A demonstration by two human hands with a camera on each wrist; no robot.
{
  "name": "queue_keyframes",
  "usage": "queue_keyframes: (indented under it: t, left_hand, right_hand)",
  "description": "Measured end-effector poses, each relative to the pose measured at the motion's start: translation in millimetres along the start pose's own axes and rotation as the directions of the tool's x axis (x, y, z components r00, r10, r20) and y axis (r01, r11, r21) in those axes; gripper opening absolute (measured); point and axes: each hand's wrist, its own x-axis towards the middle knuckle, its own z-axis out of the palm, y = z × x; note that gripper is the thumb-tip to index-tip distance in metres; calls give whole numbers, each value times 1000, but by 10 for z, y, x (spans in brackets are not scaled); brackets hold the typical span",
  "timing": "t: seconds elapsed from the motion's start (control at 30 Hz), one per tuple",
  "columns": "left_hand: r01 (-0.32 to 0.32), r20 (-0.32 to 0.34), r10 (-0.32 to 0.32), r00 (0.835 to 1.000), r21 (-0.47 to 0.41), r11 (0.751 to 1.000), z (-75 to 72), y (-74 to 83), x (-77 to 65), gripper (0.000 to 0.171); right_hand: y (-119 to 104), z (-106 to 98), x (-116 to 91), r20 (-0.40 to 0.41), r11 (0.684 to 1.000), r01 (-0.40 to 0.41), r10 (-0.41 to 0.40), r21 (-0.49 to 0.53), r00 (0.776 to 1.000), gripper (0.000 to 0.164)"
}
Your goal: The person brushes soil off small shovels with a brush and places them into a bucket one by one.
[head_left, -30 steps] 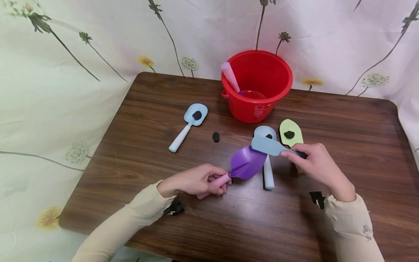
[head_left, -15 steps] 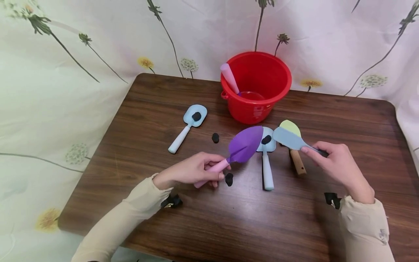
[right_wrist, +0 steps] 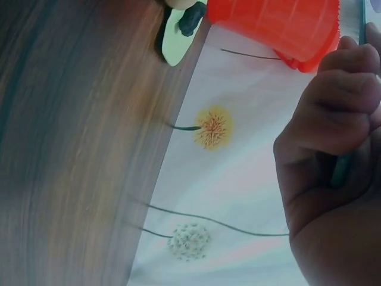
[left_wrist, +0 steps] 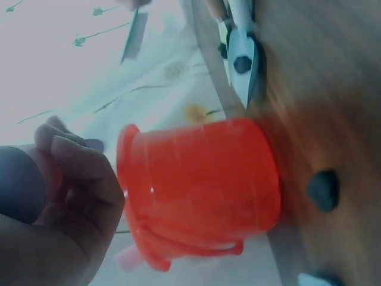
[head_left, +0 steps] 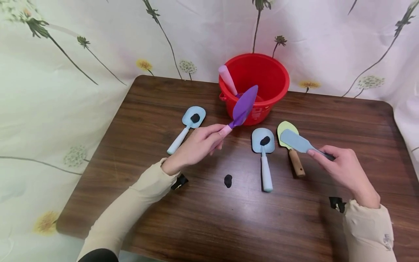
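My left hand [head_left: 201, 143] grips the pink handle of a purple-bladed trowel [head_left: 244, 105]. Its blade overlaps the front rim of the red bucket [head_left: 252, 113] in the head view; whether they touch I cannot tell. Inside the bucket leans another tool with a pink handle [head_left: 228, 79]. My right hand [head_left: 343, 169] holds a flat blue-grey brush [head_left: 296, 141] by its dark handle. Bristles [right_wrist: 352, 21] show at the right wrist view's top edge. Beneath the brush lies a green trowel [head_left: 284, 127] with a wooden handle; its dark lump [right_wrist: 191, 19] shows in the right wrist view.
Two small blue shovels [head_left: 256, 134] [head_left: 189, 113] with white handles lie on the brown table [head_left: 262, 225], each bearing a black lump. One loose black lump [head_left: 228, 181] lies mid-table, another [left_wrist: 324, 190] near the bucket. A flowered cloth [head_left: 108, 36] hangs behind.
The purple trowel has gone from over the middle blue shovel, up and back to the bucket. The brush has moved right, over the green trowel. A black lump came into sight on the table.
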Motion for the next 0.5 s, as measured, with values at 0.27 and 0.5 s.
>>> queue_keyframes:
  t: [0.27, 0.5]
  left_hand:
    - [-69, -83, 80, 993, 128, 989, -50, 71, 183, 39]
    - [-33, -210, 92, 973, 269, 963, -16, 145, 340, 41]
  right_hand:
    - [58, -16, -29, 14, 1000, -5, 5, -21, 1000, 27]
    - [66, 6, -36, 17, 1000, -10, 11, -21, 1000, 26]
